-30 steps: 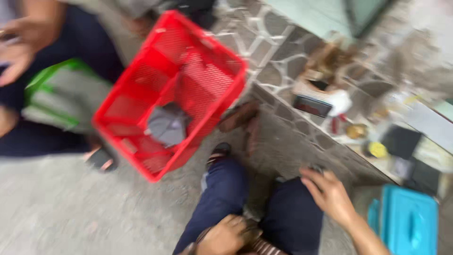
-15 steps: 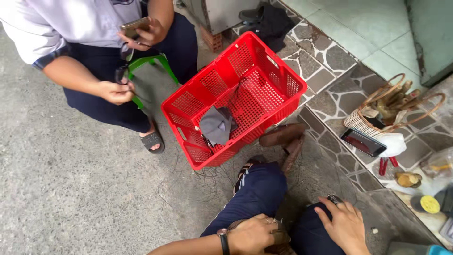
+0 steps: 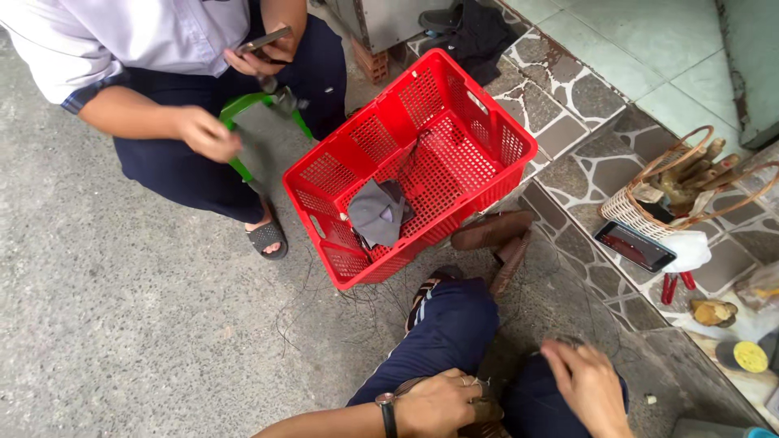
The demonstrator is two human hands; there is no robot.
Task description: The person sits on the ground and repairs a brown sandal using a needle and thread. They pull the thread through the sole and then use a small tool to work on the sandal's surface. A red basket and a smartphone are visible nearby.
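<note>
While both hands sit at the bottom edge of the frame, neither touches the crate. Left hand (image 3: 438,401), bottom centre: fingers curled shut around a small dark item on the lap, can't ID it; dark wristband on that wrist. Right hand (image 3: 588,385), bottom right: fingers loosely spread, palm down over the right knee, nothing visibly held. Knees (image 3: 454,324) in navy trousers just above the hands.

Mid frame: brown sandals (image 3: 495,235) on the concrete floor (image 3: 122,324), just beside the crate's lower right corner. Thin dark wires/strands scattered on the floor below the crate. Red plastic crate (image 3: 422,162), frame centre, perforated walls, sitting partly on the floor, partly against the stone-tile step (image 3: 584,170). Inside it: grey cloth (image 3: 377,212) crumpled at the lower left end, rest of the crate bottom bare.

Right side, on the tiles: black phone (image 3: 634,245) lying flat, touching a white bag; woven basket (image 3: 673,191) w/ handles just above it, holding wooden-looking bits. Red-handled pliers (image 3: 673,285) below the phone. Yellow round item (image 3: 748,355) at far right edge.

Upper left: 2nd person squatting, white shirt, navy trousers, black sandal. Their one hand holds a phone (image 3: 264,40) near top centre; other hand is blurred. Green stool (image 3: 243,138) under them.
</note>
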